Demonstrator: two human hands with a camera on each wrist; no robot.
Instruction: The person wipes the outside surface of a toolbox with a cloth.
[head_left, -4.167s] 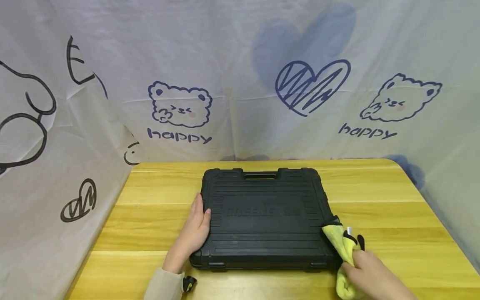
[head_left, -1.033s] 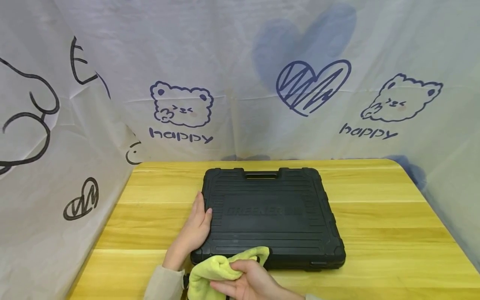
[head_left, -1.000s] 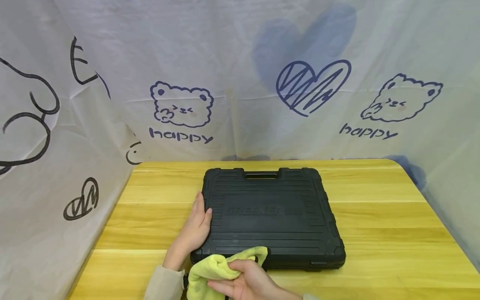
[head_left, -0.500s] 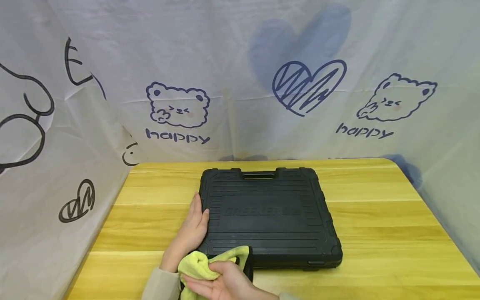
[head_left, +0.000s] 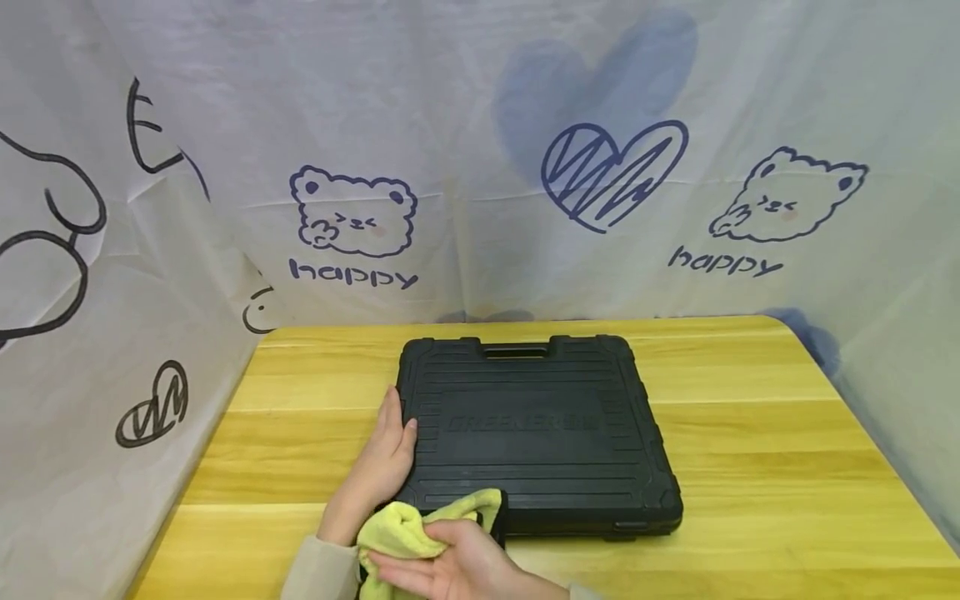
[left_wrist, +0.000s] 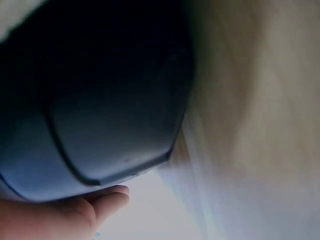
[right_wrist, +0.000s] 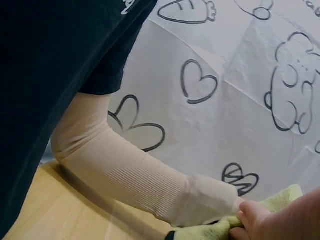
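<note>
A closed black plastic case point(head_left: 525, 417) with a moulded handle at its far edge lies flat on the table. My left hand point(head_left: 384, 454) rests along the case's left side, fingers straight and thumb at the top edge. In the left wrist view, fingers point(left_wrist: 107, 202) lie against the dark side wall of the case point(left_wrist: 110, 125). At the case's front left, my right hand point(head_left: 468, 558) pinches a yellow cloth point(head_left: 401, 529) with black edging, thumb on top. The cloth covers the case's front left corner. In the right wrist view, the cloth point(right_wrist: 210, 231) sits beside the left sleeve point(right_wrist: 200, 200).
The wooden table point(head_left: 765, 450) extends on both sides of the case. Behind it hangs a white curtain point(head_left: 480, 250) printed with bears and hearts. Another curtain stretch point(head_left: 67, 483) runs along the table's left side.
My right hand has carried the cloth from the case's front right corner to its front left, shifting slightly left in the last second. My left hand stays on the case's left side.
</note>
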